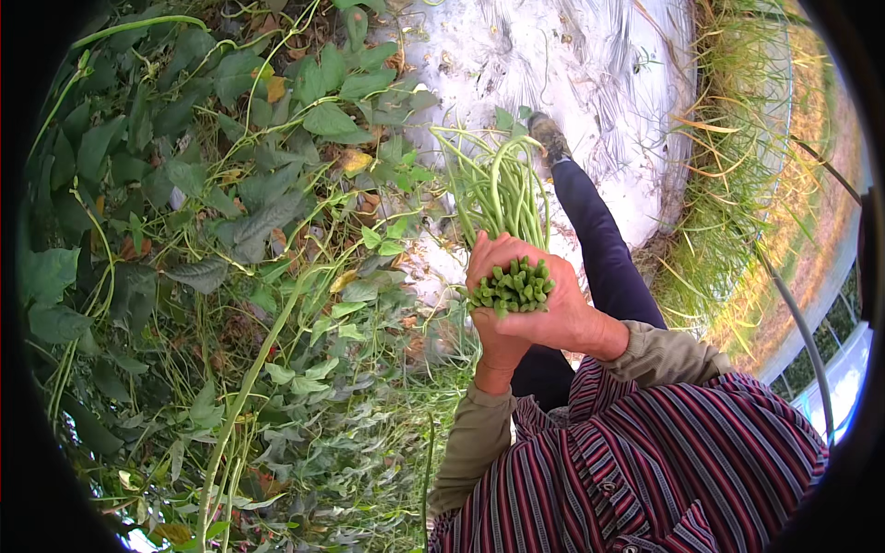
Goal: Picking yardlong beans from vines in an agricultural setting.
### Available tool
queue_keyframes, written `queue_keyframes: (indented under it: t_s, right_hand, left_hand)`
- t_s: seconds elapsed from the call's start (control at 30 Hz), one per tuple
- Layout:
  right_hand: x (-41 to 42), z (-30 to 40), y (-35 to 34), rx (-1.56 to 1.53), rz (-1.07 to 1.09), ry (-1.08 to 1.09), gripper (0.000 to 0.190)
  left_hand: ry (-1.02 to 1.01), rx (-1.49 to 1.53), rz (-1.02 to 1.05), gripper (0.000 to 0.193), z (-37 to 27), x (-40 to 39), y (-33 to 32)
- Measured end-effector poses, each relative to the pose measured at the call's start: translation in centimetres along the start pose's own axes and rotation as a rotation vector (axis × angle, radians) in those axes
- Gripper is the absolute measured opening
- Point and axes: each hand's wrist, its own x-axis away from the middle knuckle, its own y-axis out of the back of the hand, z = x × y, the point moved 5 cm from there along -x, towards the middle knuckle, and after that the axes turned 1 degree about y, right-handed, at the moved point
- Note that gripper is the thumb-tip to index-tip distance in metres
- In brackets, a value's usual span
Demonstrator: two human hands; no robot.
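A thick bunch of green yardlong beans (499, 197) is gripped in both hands in front of my body. Its cut stem ends (513, 287) face up towards me, packed closely together, while the long pods hang down and away. My right hand (570, 304) wraps around the bunch just below the stem ends. Against it, on the near left side, my left hand (499, 340) holds the same bunch from beneath; some of its fingers are hidden. One pod curves over at the lower end of the bunch.
Dense bean vines (200, 193) fill the left side, with a long pod (252, 377) hanging close by. Whitish plastic film (560, 62) covers the ground ahead, where my shoe (550, 137) rests. Tall grass (726, 166) and a bent pipe (795, 307) stand at the right.
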Motion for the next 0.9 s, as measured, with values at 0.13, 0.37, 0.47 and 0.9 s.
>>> queue_keyframes:
  t_s: [0.13,0.37,0.47,0.9]
  right_hand:
    - [-0.1,0.4,0.1,0.138,0.041,0.154,0.037]
    - [-0.7,1.2,0.6,0.292,0.163,0.188,0.046]
    - [-1.4,2.2,0.9,0.372,0.335,0.261,0.046]
    - [-0.6,-0.7,-0.1,0.36,0.41,0.13,0.041]
  left_hand:
    - [-0.033,-0.006,0.012,0.073,-0.2,-0.4,0.2]
    - [-0.125,0.009,0.031,0.067,-1.3,-1.8,1.5]
    - [-0.183,0.024,0.047,0.065,-2.4,-2.3,2.1]
    - [0.241,0.141,0.334,0.064,0.6,-0.2,0.6]
